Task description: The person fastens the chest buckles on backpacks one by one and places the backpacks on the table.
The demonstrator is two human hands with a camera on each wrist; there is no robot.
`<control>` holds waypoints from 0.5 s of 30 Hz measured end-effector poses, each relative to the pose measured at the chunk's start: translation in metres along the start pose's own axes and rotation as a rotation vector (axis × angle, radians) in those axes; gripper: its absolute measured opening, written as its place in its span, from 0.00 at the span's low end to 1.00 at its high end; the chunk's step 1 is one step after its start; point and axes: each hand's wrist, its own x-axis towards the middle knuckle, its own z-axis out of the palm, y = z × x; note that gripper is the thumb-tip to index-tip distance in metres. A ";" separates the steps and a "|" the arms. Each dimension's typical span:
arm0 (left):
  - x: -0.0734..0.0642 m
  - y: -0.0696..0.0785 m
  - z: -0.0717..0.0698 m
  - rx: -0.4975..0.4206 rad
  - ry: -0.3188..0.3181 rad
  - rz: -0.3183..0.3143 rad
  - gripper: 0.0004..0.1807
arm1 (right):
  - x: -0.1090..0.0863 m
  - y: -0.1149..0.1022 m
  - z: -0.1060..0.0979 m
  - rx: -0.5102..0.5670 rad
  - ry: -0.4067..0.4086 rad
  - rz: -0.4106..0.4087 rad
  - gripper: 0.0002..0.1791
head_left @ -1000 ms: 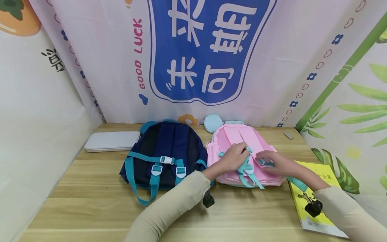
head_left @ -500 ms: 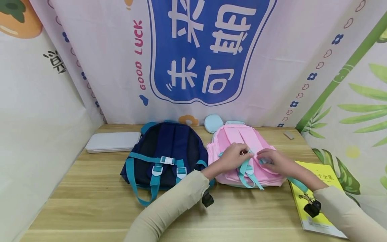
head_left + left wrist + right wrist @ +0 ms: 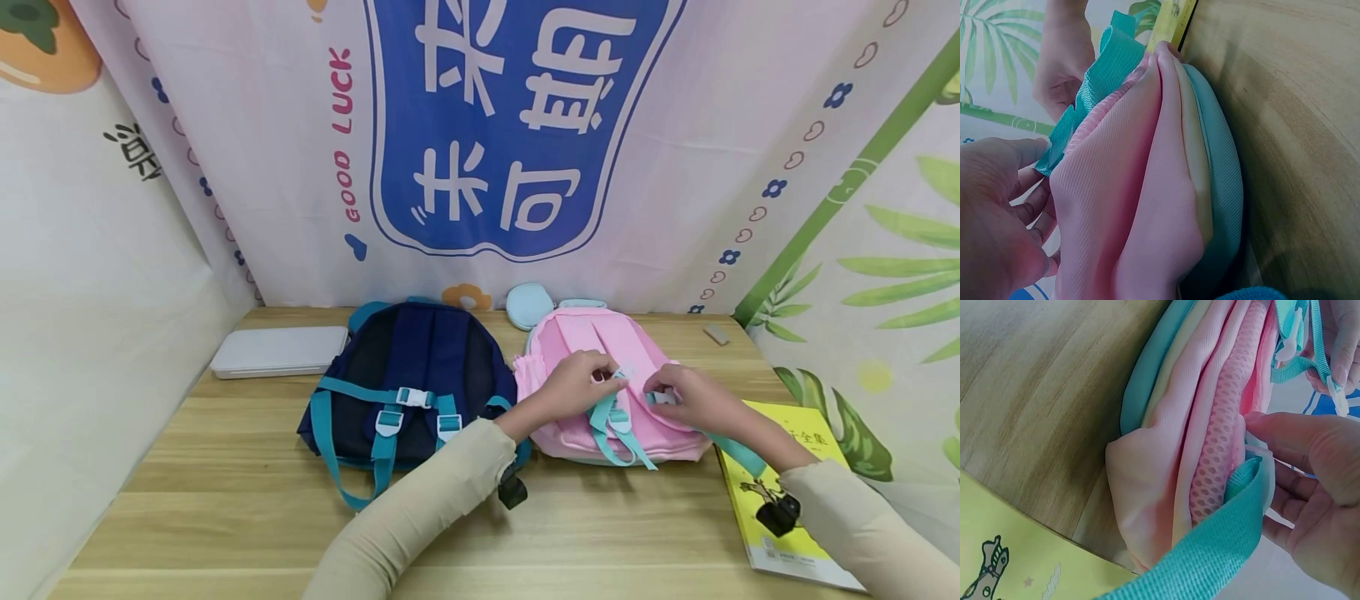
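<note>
A pink backpack lies on the table with its strap side up. My left hand pinches a teal strap that ends in a whitish plastic buckle piece. Over the right side of the same bag, my right hand grips a pale plastic buckle piece between thumb and fingers. A second teal strap loops through that piece. The two hands are apart, and so are the pieces they hold. A white strap adjuster hangs just below my left hand.
A navy backpack with teal straps lies left of the pink one. Beyond it is a white flat case. A yellow book sits under my right forearm. A light blue round pouch and a small grey block are at the back.
My right hand has shifted slightly to the right, and the gap between the hands has widened a little. My left hand has moved only slightly; the bags stay where they were.
</note>
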 end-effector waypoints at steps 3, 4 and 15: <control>0.000 -0.001 0.000 0.004 0.001 0.006 0.08 | 0.000 -0.002 0.001 0.006 0.010 0.011 0.12; 0.001 -0.002 0.000 0.006 0.002 0.008 0.08 | 0.001 -0.002 0.001 0.010 0.015 0.014 0.13; 0.002 -0.003 0.001 -0.025 0.009 0.005 0.09 | 0.005 -0.003 0.011 0.032 0.051 -0.061 0.12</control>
